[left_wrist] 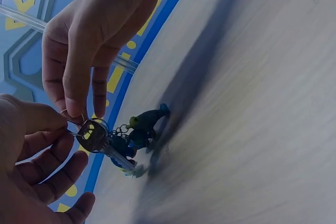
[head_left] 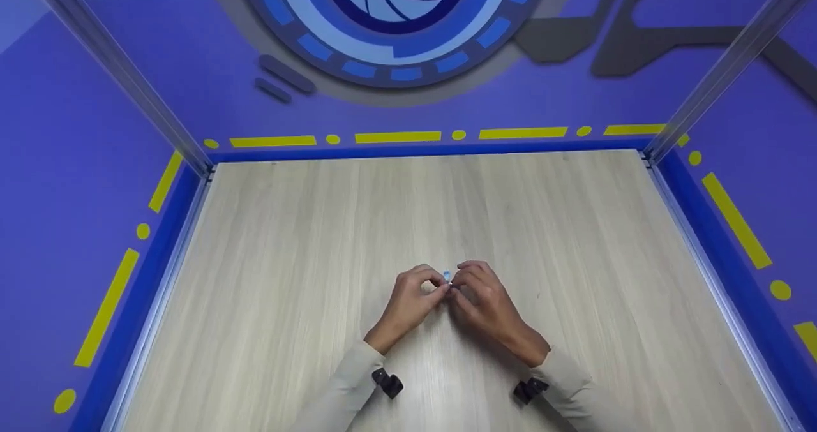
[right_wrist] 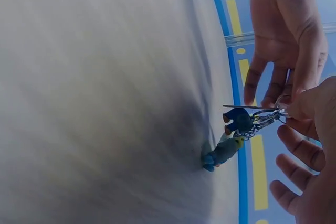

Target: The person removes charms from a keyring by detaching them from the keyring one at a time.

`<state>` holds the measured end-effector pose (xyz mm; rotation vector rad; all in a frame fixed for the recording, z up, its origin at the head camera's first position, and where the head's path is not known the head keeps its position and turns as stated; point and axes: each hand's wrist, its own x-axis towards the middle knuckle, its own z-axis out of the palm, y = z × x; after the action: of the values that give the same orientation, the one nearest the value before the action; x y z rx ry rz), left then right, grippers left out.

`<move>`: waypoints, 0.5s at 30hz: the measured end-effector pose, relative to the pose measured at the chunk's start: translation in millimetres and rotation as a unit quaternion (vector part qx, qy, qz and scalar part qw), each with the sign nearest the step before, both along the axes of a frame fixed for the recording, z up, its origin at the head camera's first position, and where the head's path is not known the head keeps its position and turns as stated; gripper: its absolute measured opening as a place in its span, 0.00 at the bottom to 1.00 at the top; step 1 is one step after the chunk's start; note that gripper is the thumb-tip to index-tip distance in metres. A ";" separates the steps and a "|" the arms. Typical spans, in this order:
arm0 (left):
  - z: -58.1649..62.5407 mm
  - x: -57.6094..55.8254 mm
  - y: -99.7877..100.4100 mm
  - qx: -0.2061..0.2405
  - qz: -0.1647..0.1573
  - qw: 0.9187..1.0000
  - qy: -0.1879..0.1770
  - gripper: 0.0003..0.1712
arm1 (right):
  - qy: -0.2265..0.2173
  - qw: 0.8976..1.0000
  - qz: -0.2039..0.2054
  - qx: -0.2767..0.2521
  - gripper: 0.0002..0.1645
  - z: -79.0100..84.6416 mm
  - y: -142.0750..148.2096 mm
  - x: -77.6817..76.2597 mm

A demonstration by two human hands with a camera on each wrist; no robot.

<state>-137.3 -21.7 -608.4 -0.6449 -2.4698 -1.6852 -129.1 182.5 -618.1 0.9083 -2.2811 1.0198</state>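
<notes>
Over the table, my left hand and right hand meet at the fingertips. Both pinch a thin metal key ring, thumb against forefinger. From the ring hangs a silver key, seen edge-on in the right wrist view. Small blue-green figure charms dangle on short chains beside the key; one dark blue charm hangs above a longer charm with a yellow part. In the head view the fingers hide most of the bunch, and only a bit of blue shows. Whether the ring's coils are parted I cannot tell.
Under the hands lies a light wood-grain tabletop. Blue panels with yellow marks stand along its back and sides, with metal posts at the corners. A black wrist camera sits at each sleeve.
</notes>
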 end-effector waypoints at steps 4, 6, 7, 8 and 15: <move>0.1 1.7 -1.6 0.003 -0.003 1.000 -0.014 0.06 | -0.031 0.999 0.003 -0.039 0.15 0.8 1.2 -0.5; 0.7 2.9 -2.8 0.000 -0.004 1.000 -0.024 0.06 | -0.044 0.998 0.000 -0.051 0.15 1.4 1.9 -0.8; 1.4 3.5 -3.6 -0.001 -0.005 1.000 -0.031 0.06 | -0.051 0.997 -0.001 -0.056 0.14 2.1 2.2 -0.9; 2.0 4.1 -4.3 -0.002 -0.006 0.999 -0.037 0.06 | -0.057 0.997 -0.004 -0.060 0.13 2.7 2.5 -0.9; 4.1 5.5 -7.4 0.009 -0.016 0.997 -0.069 0.04 | -0.123 0.989 -0.015 -0.086 0.06 9.8 3.0 1.4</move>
<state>-131.8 -29.1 -604.3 -0.5877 -2.5468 -1.8200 -127.7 185.5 -608.2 0.7086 -2.3502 1.3565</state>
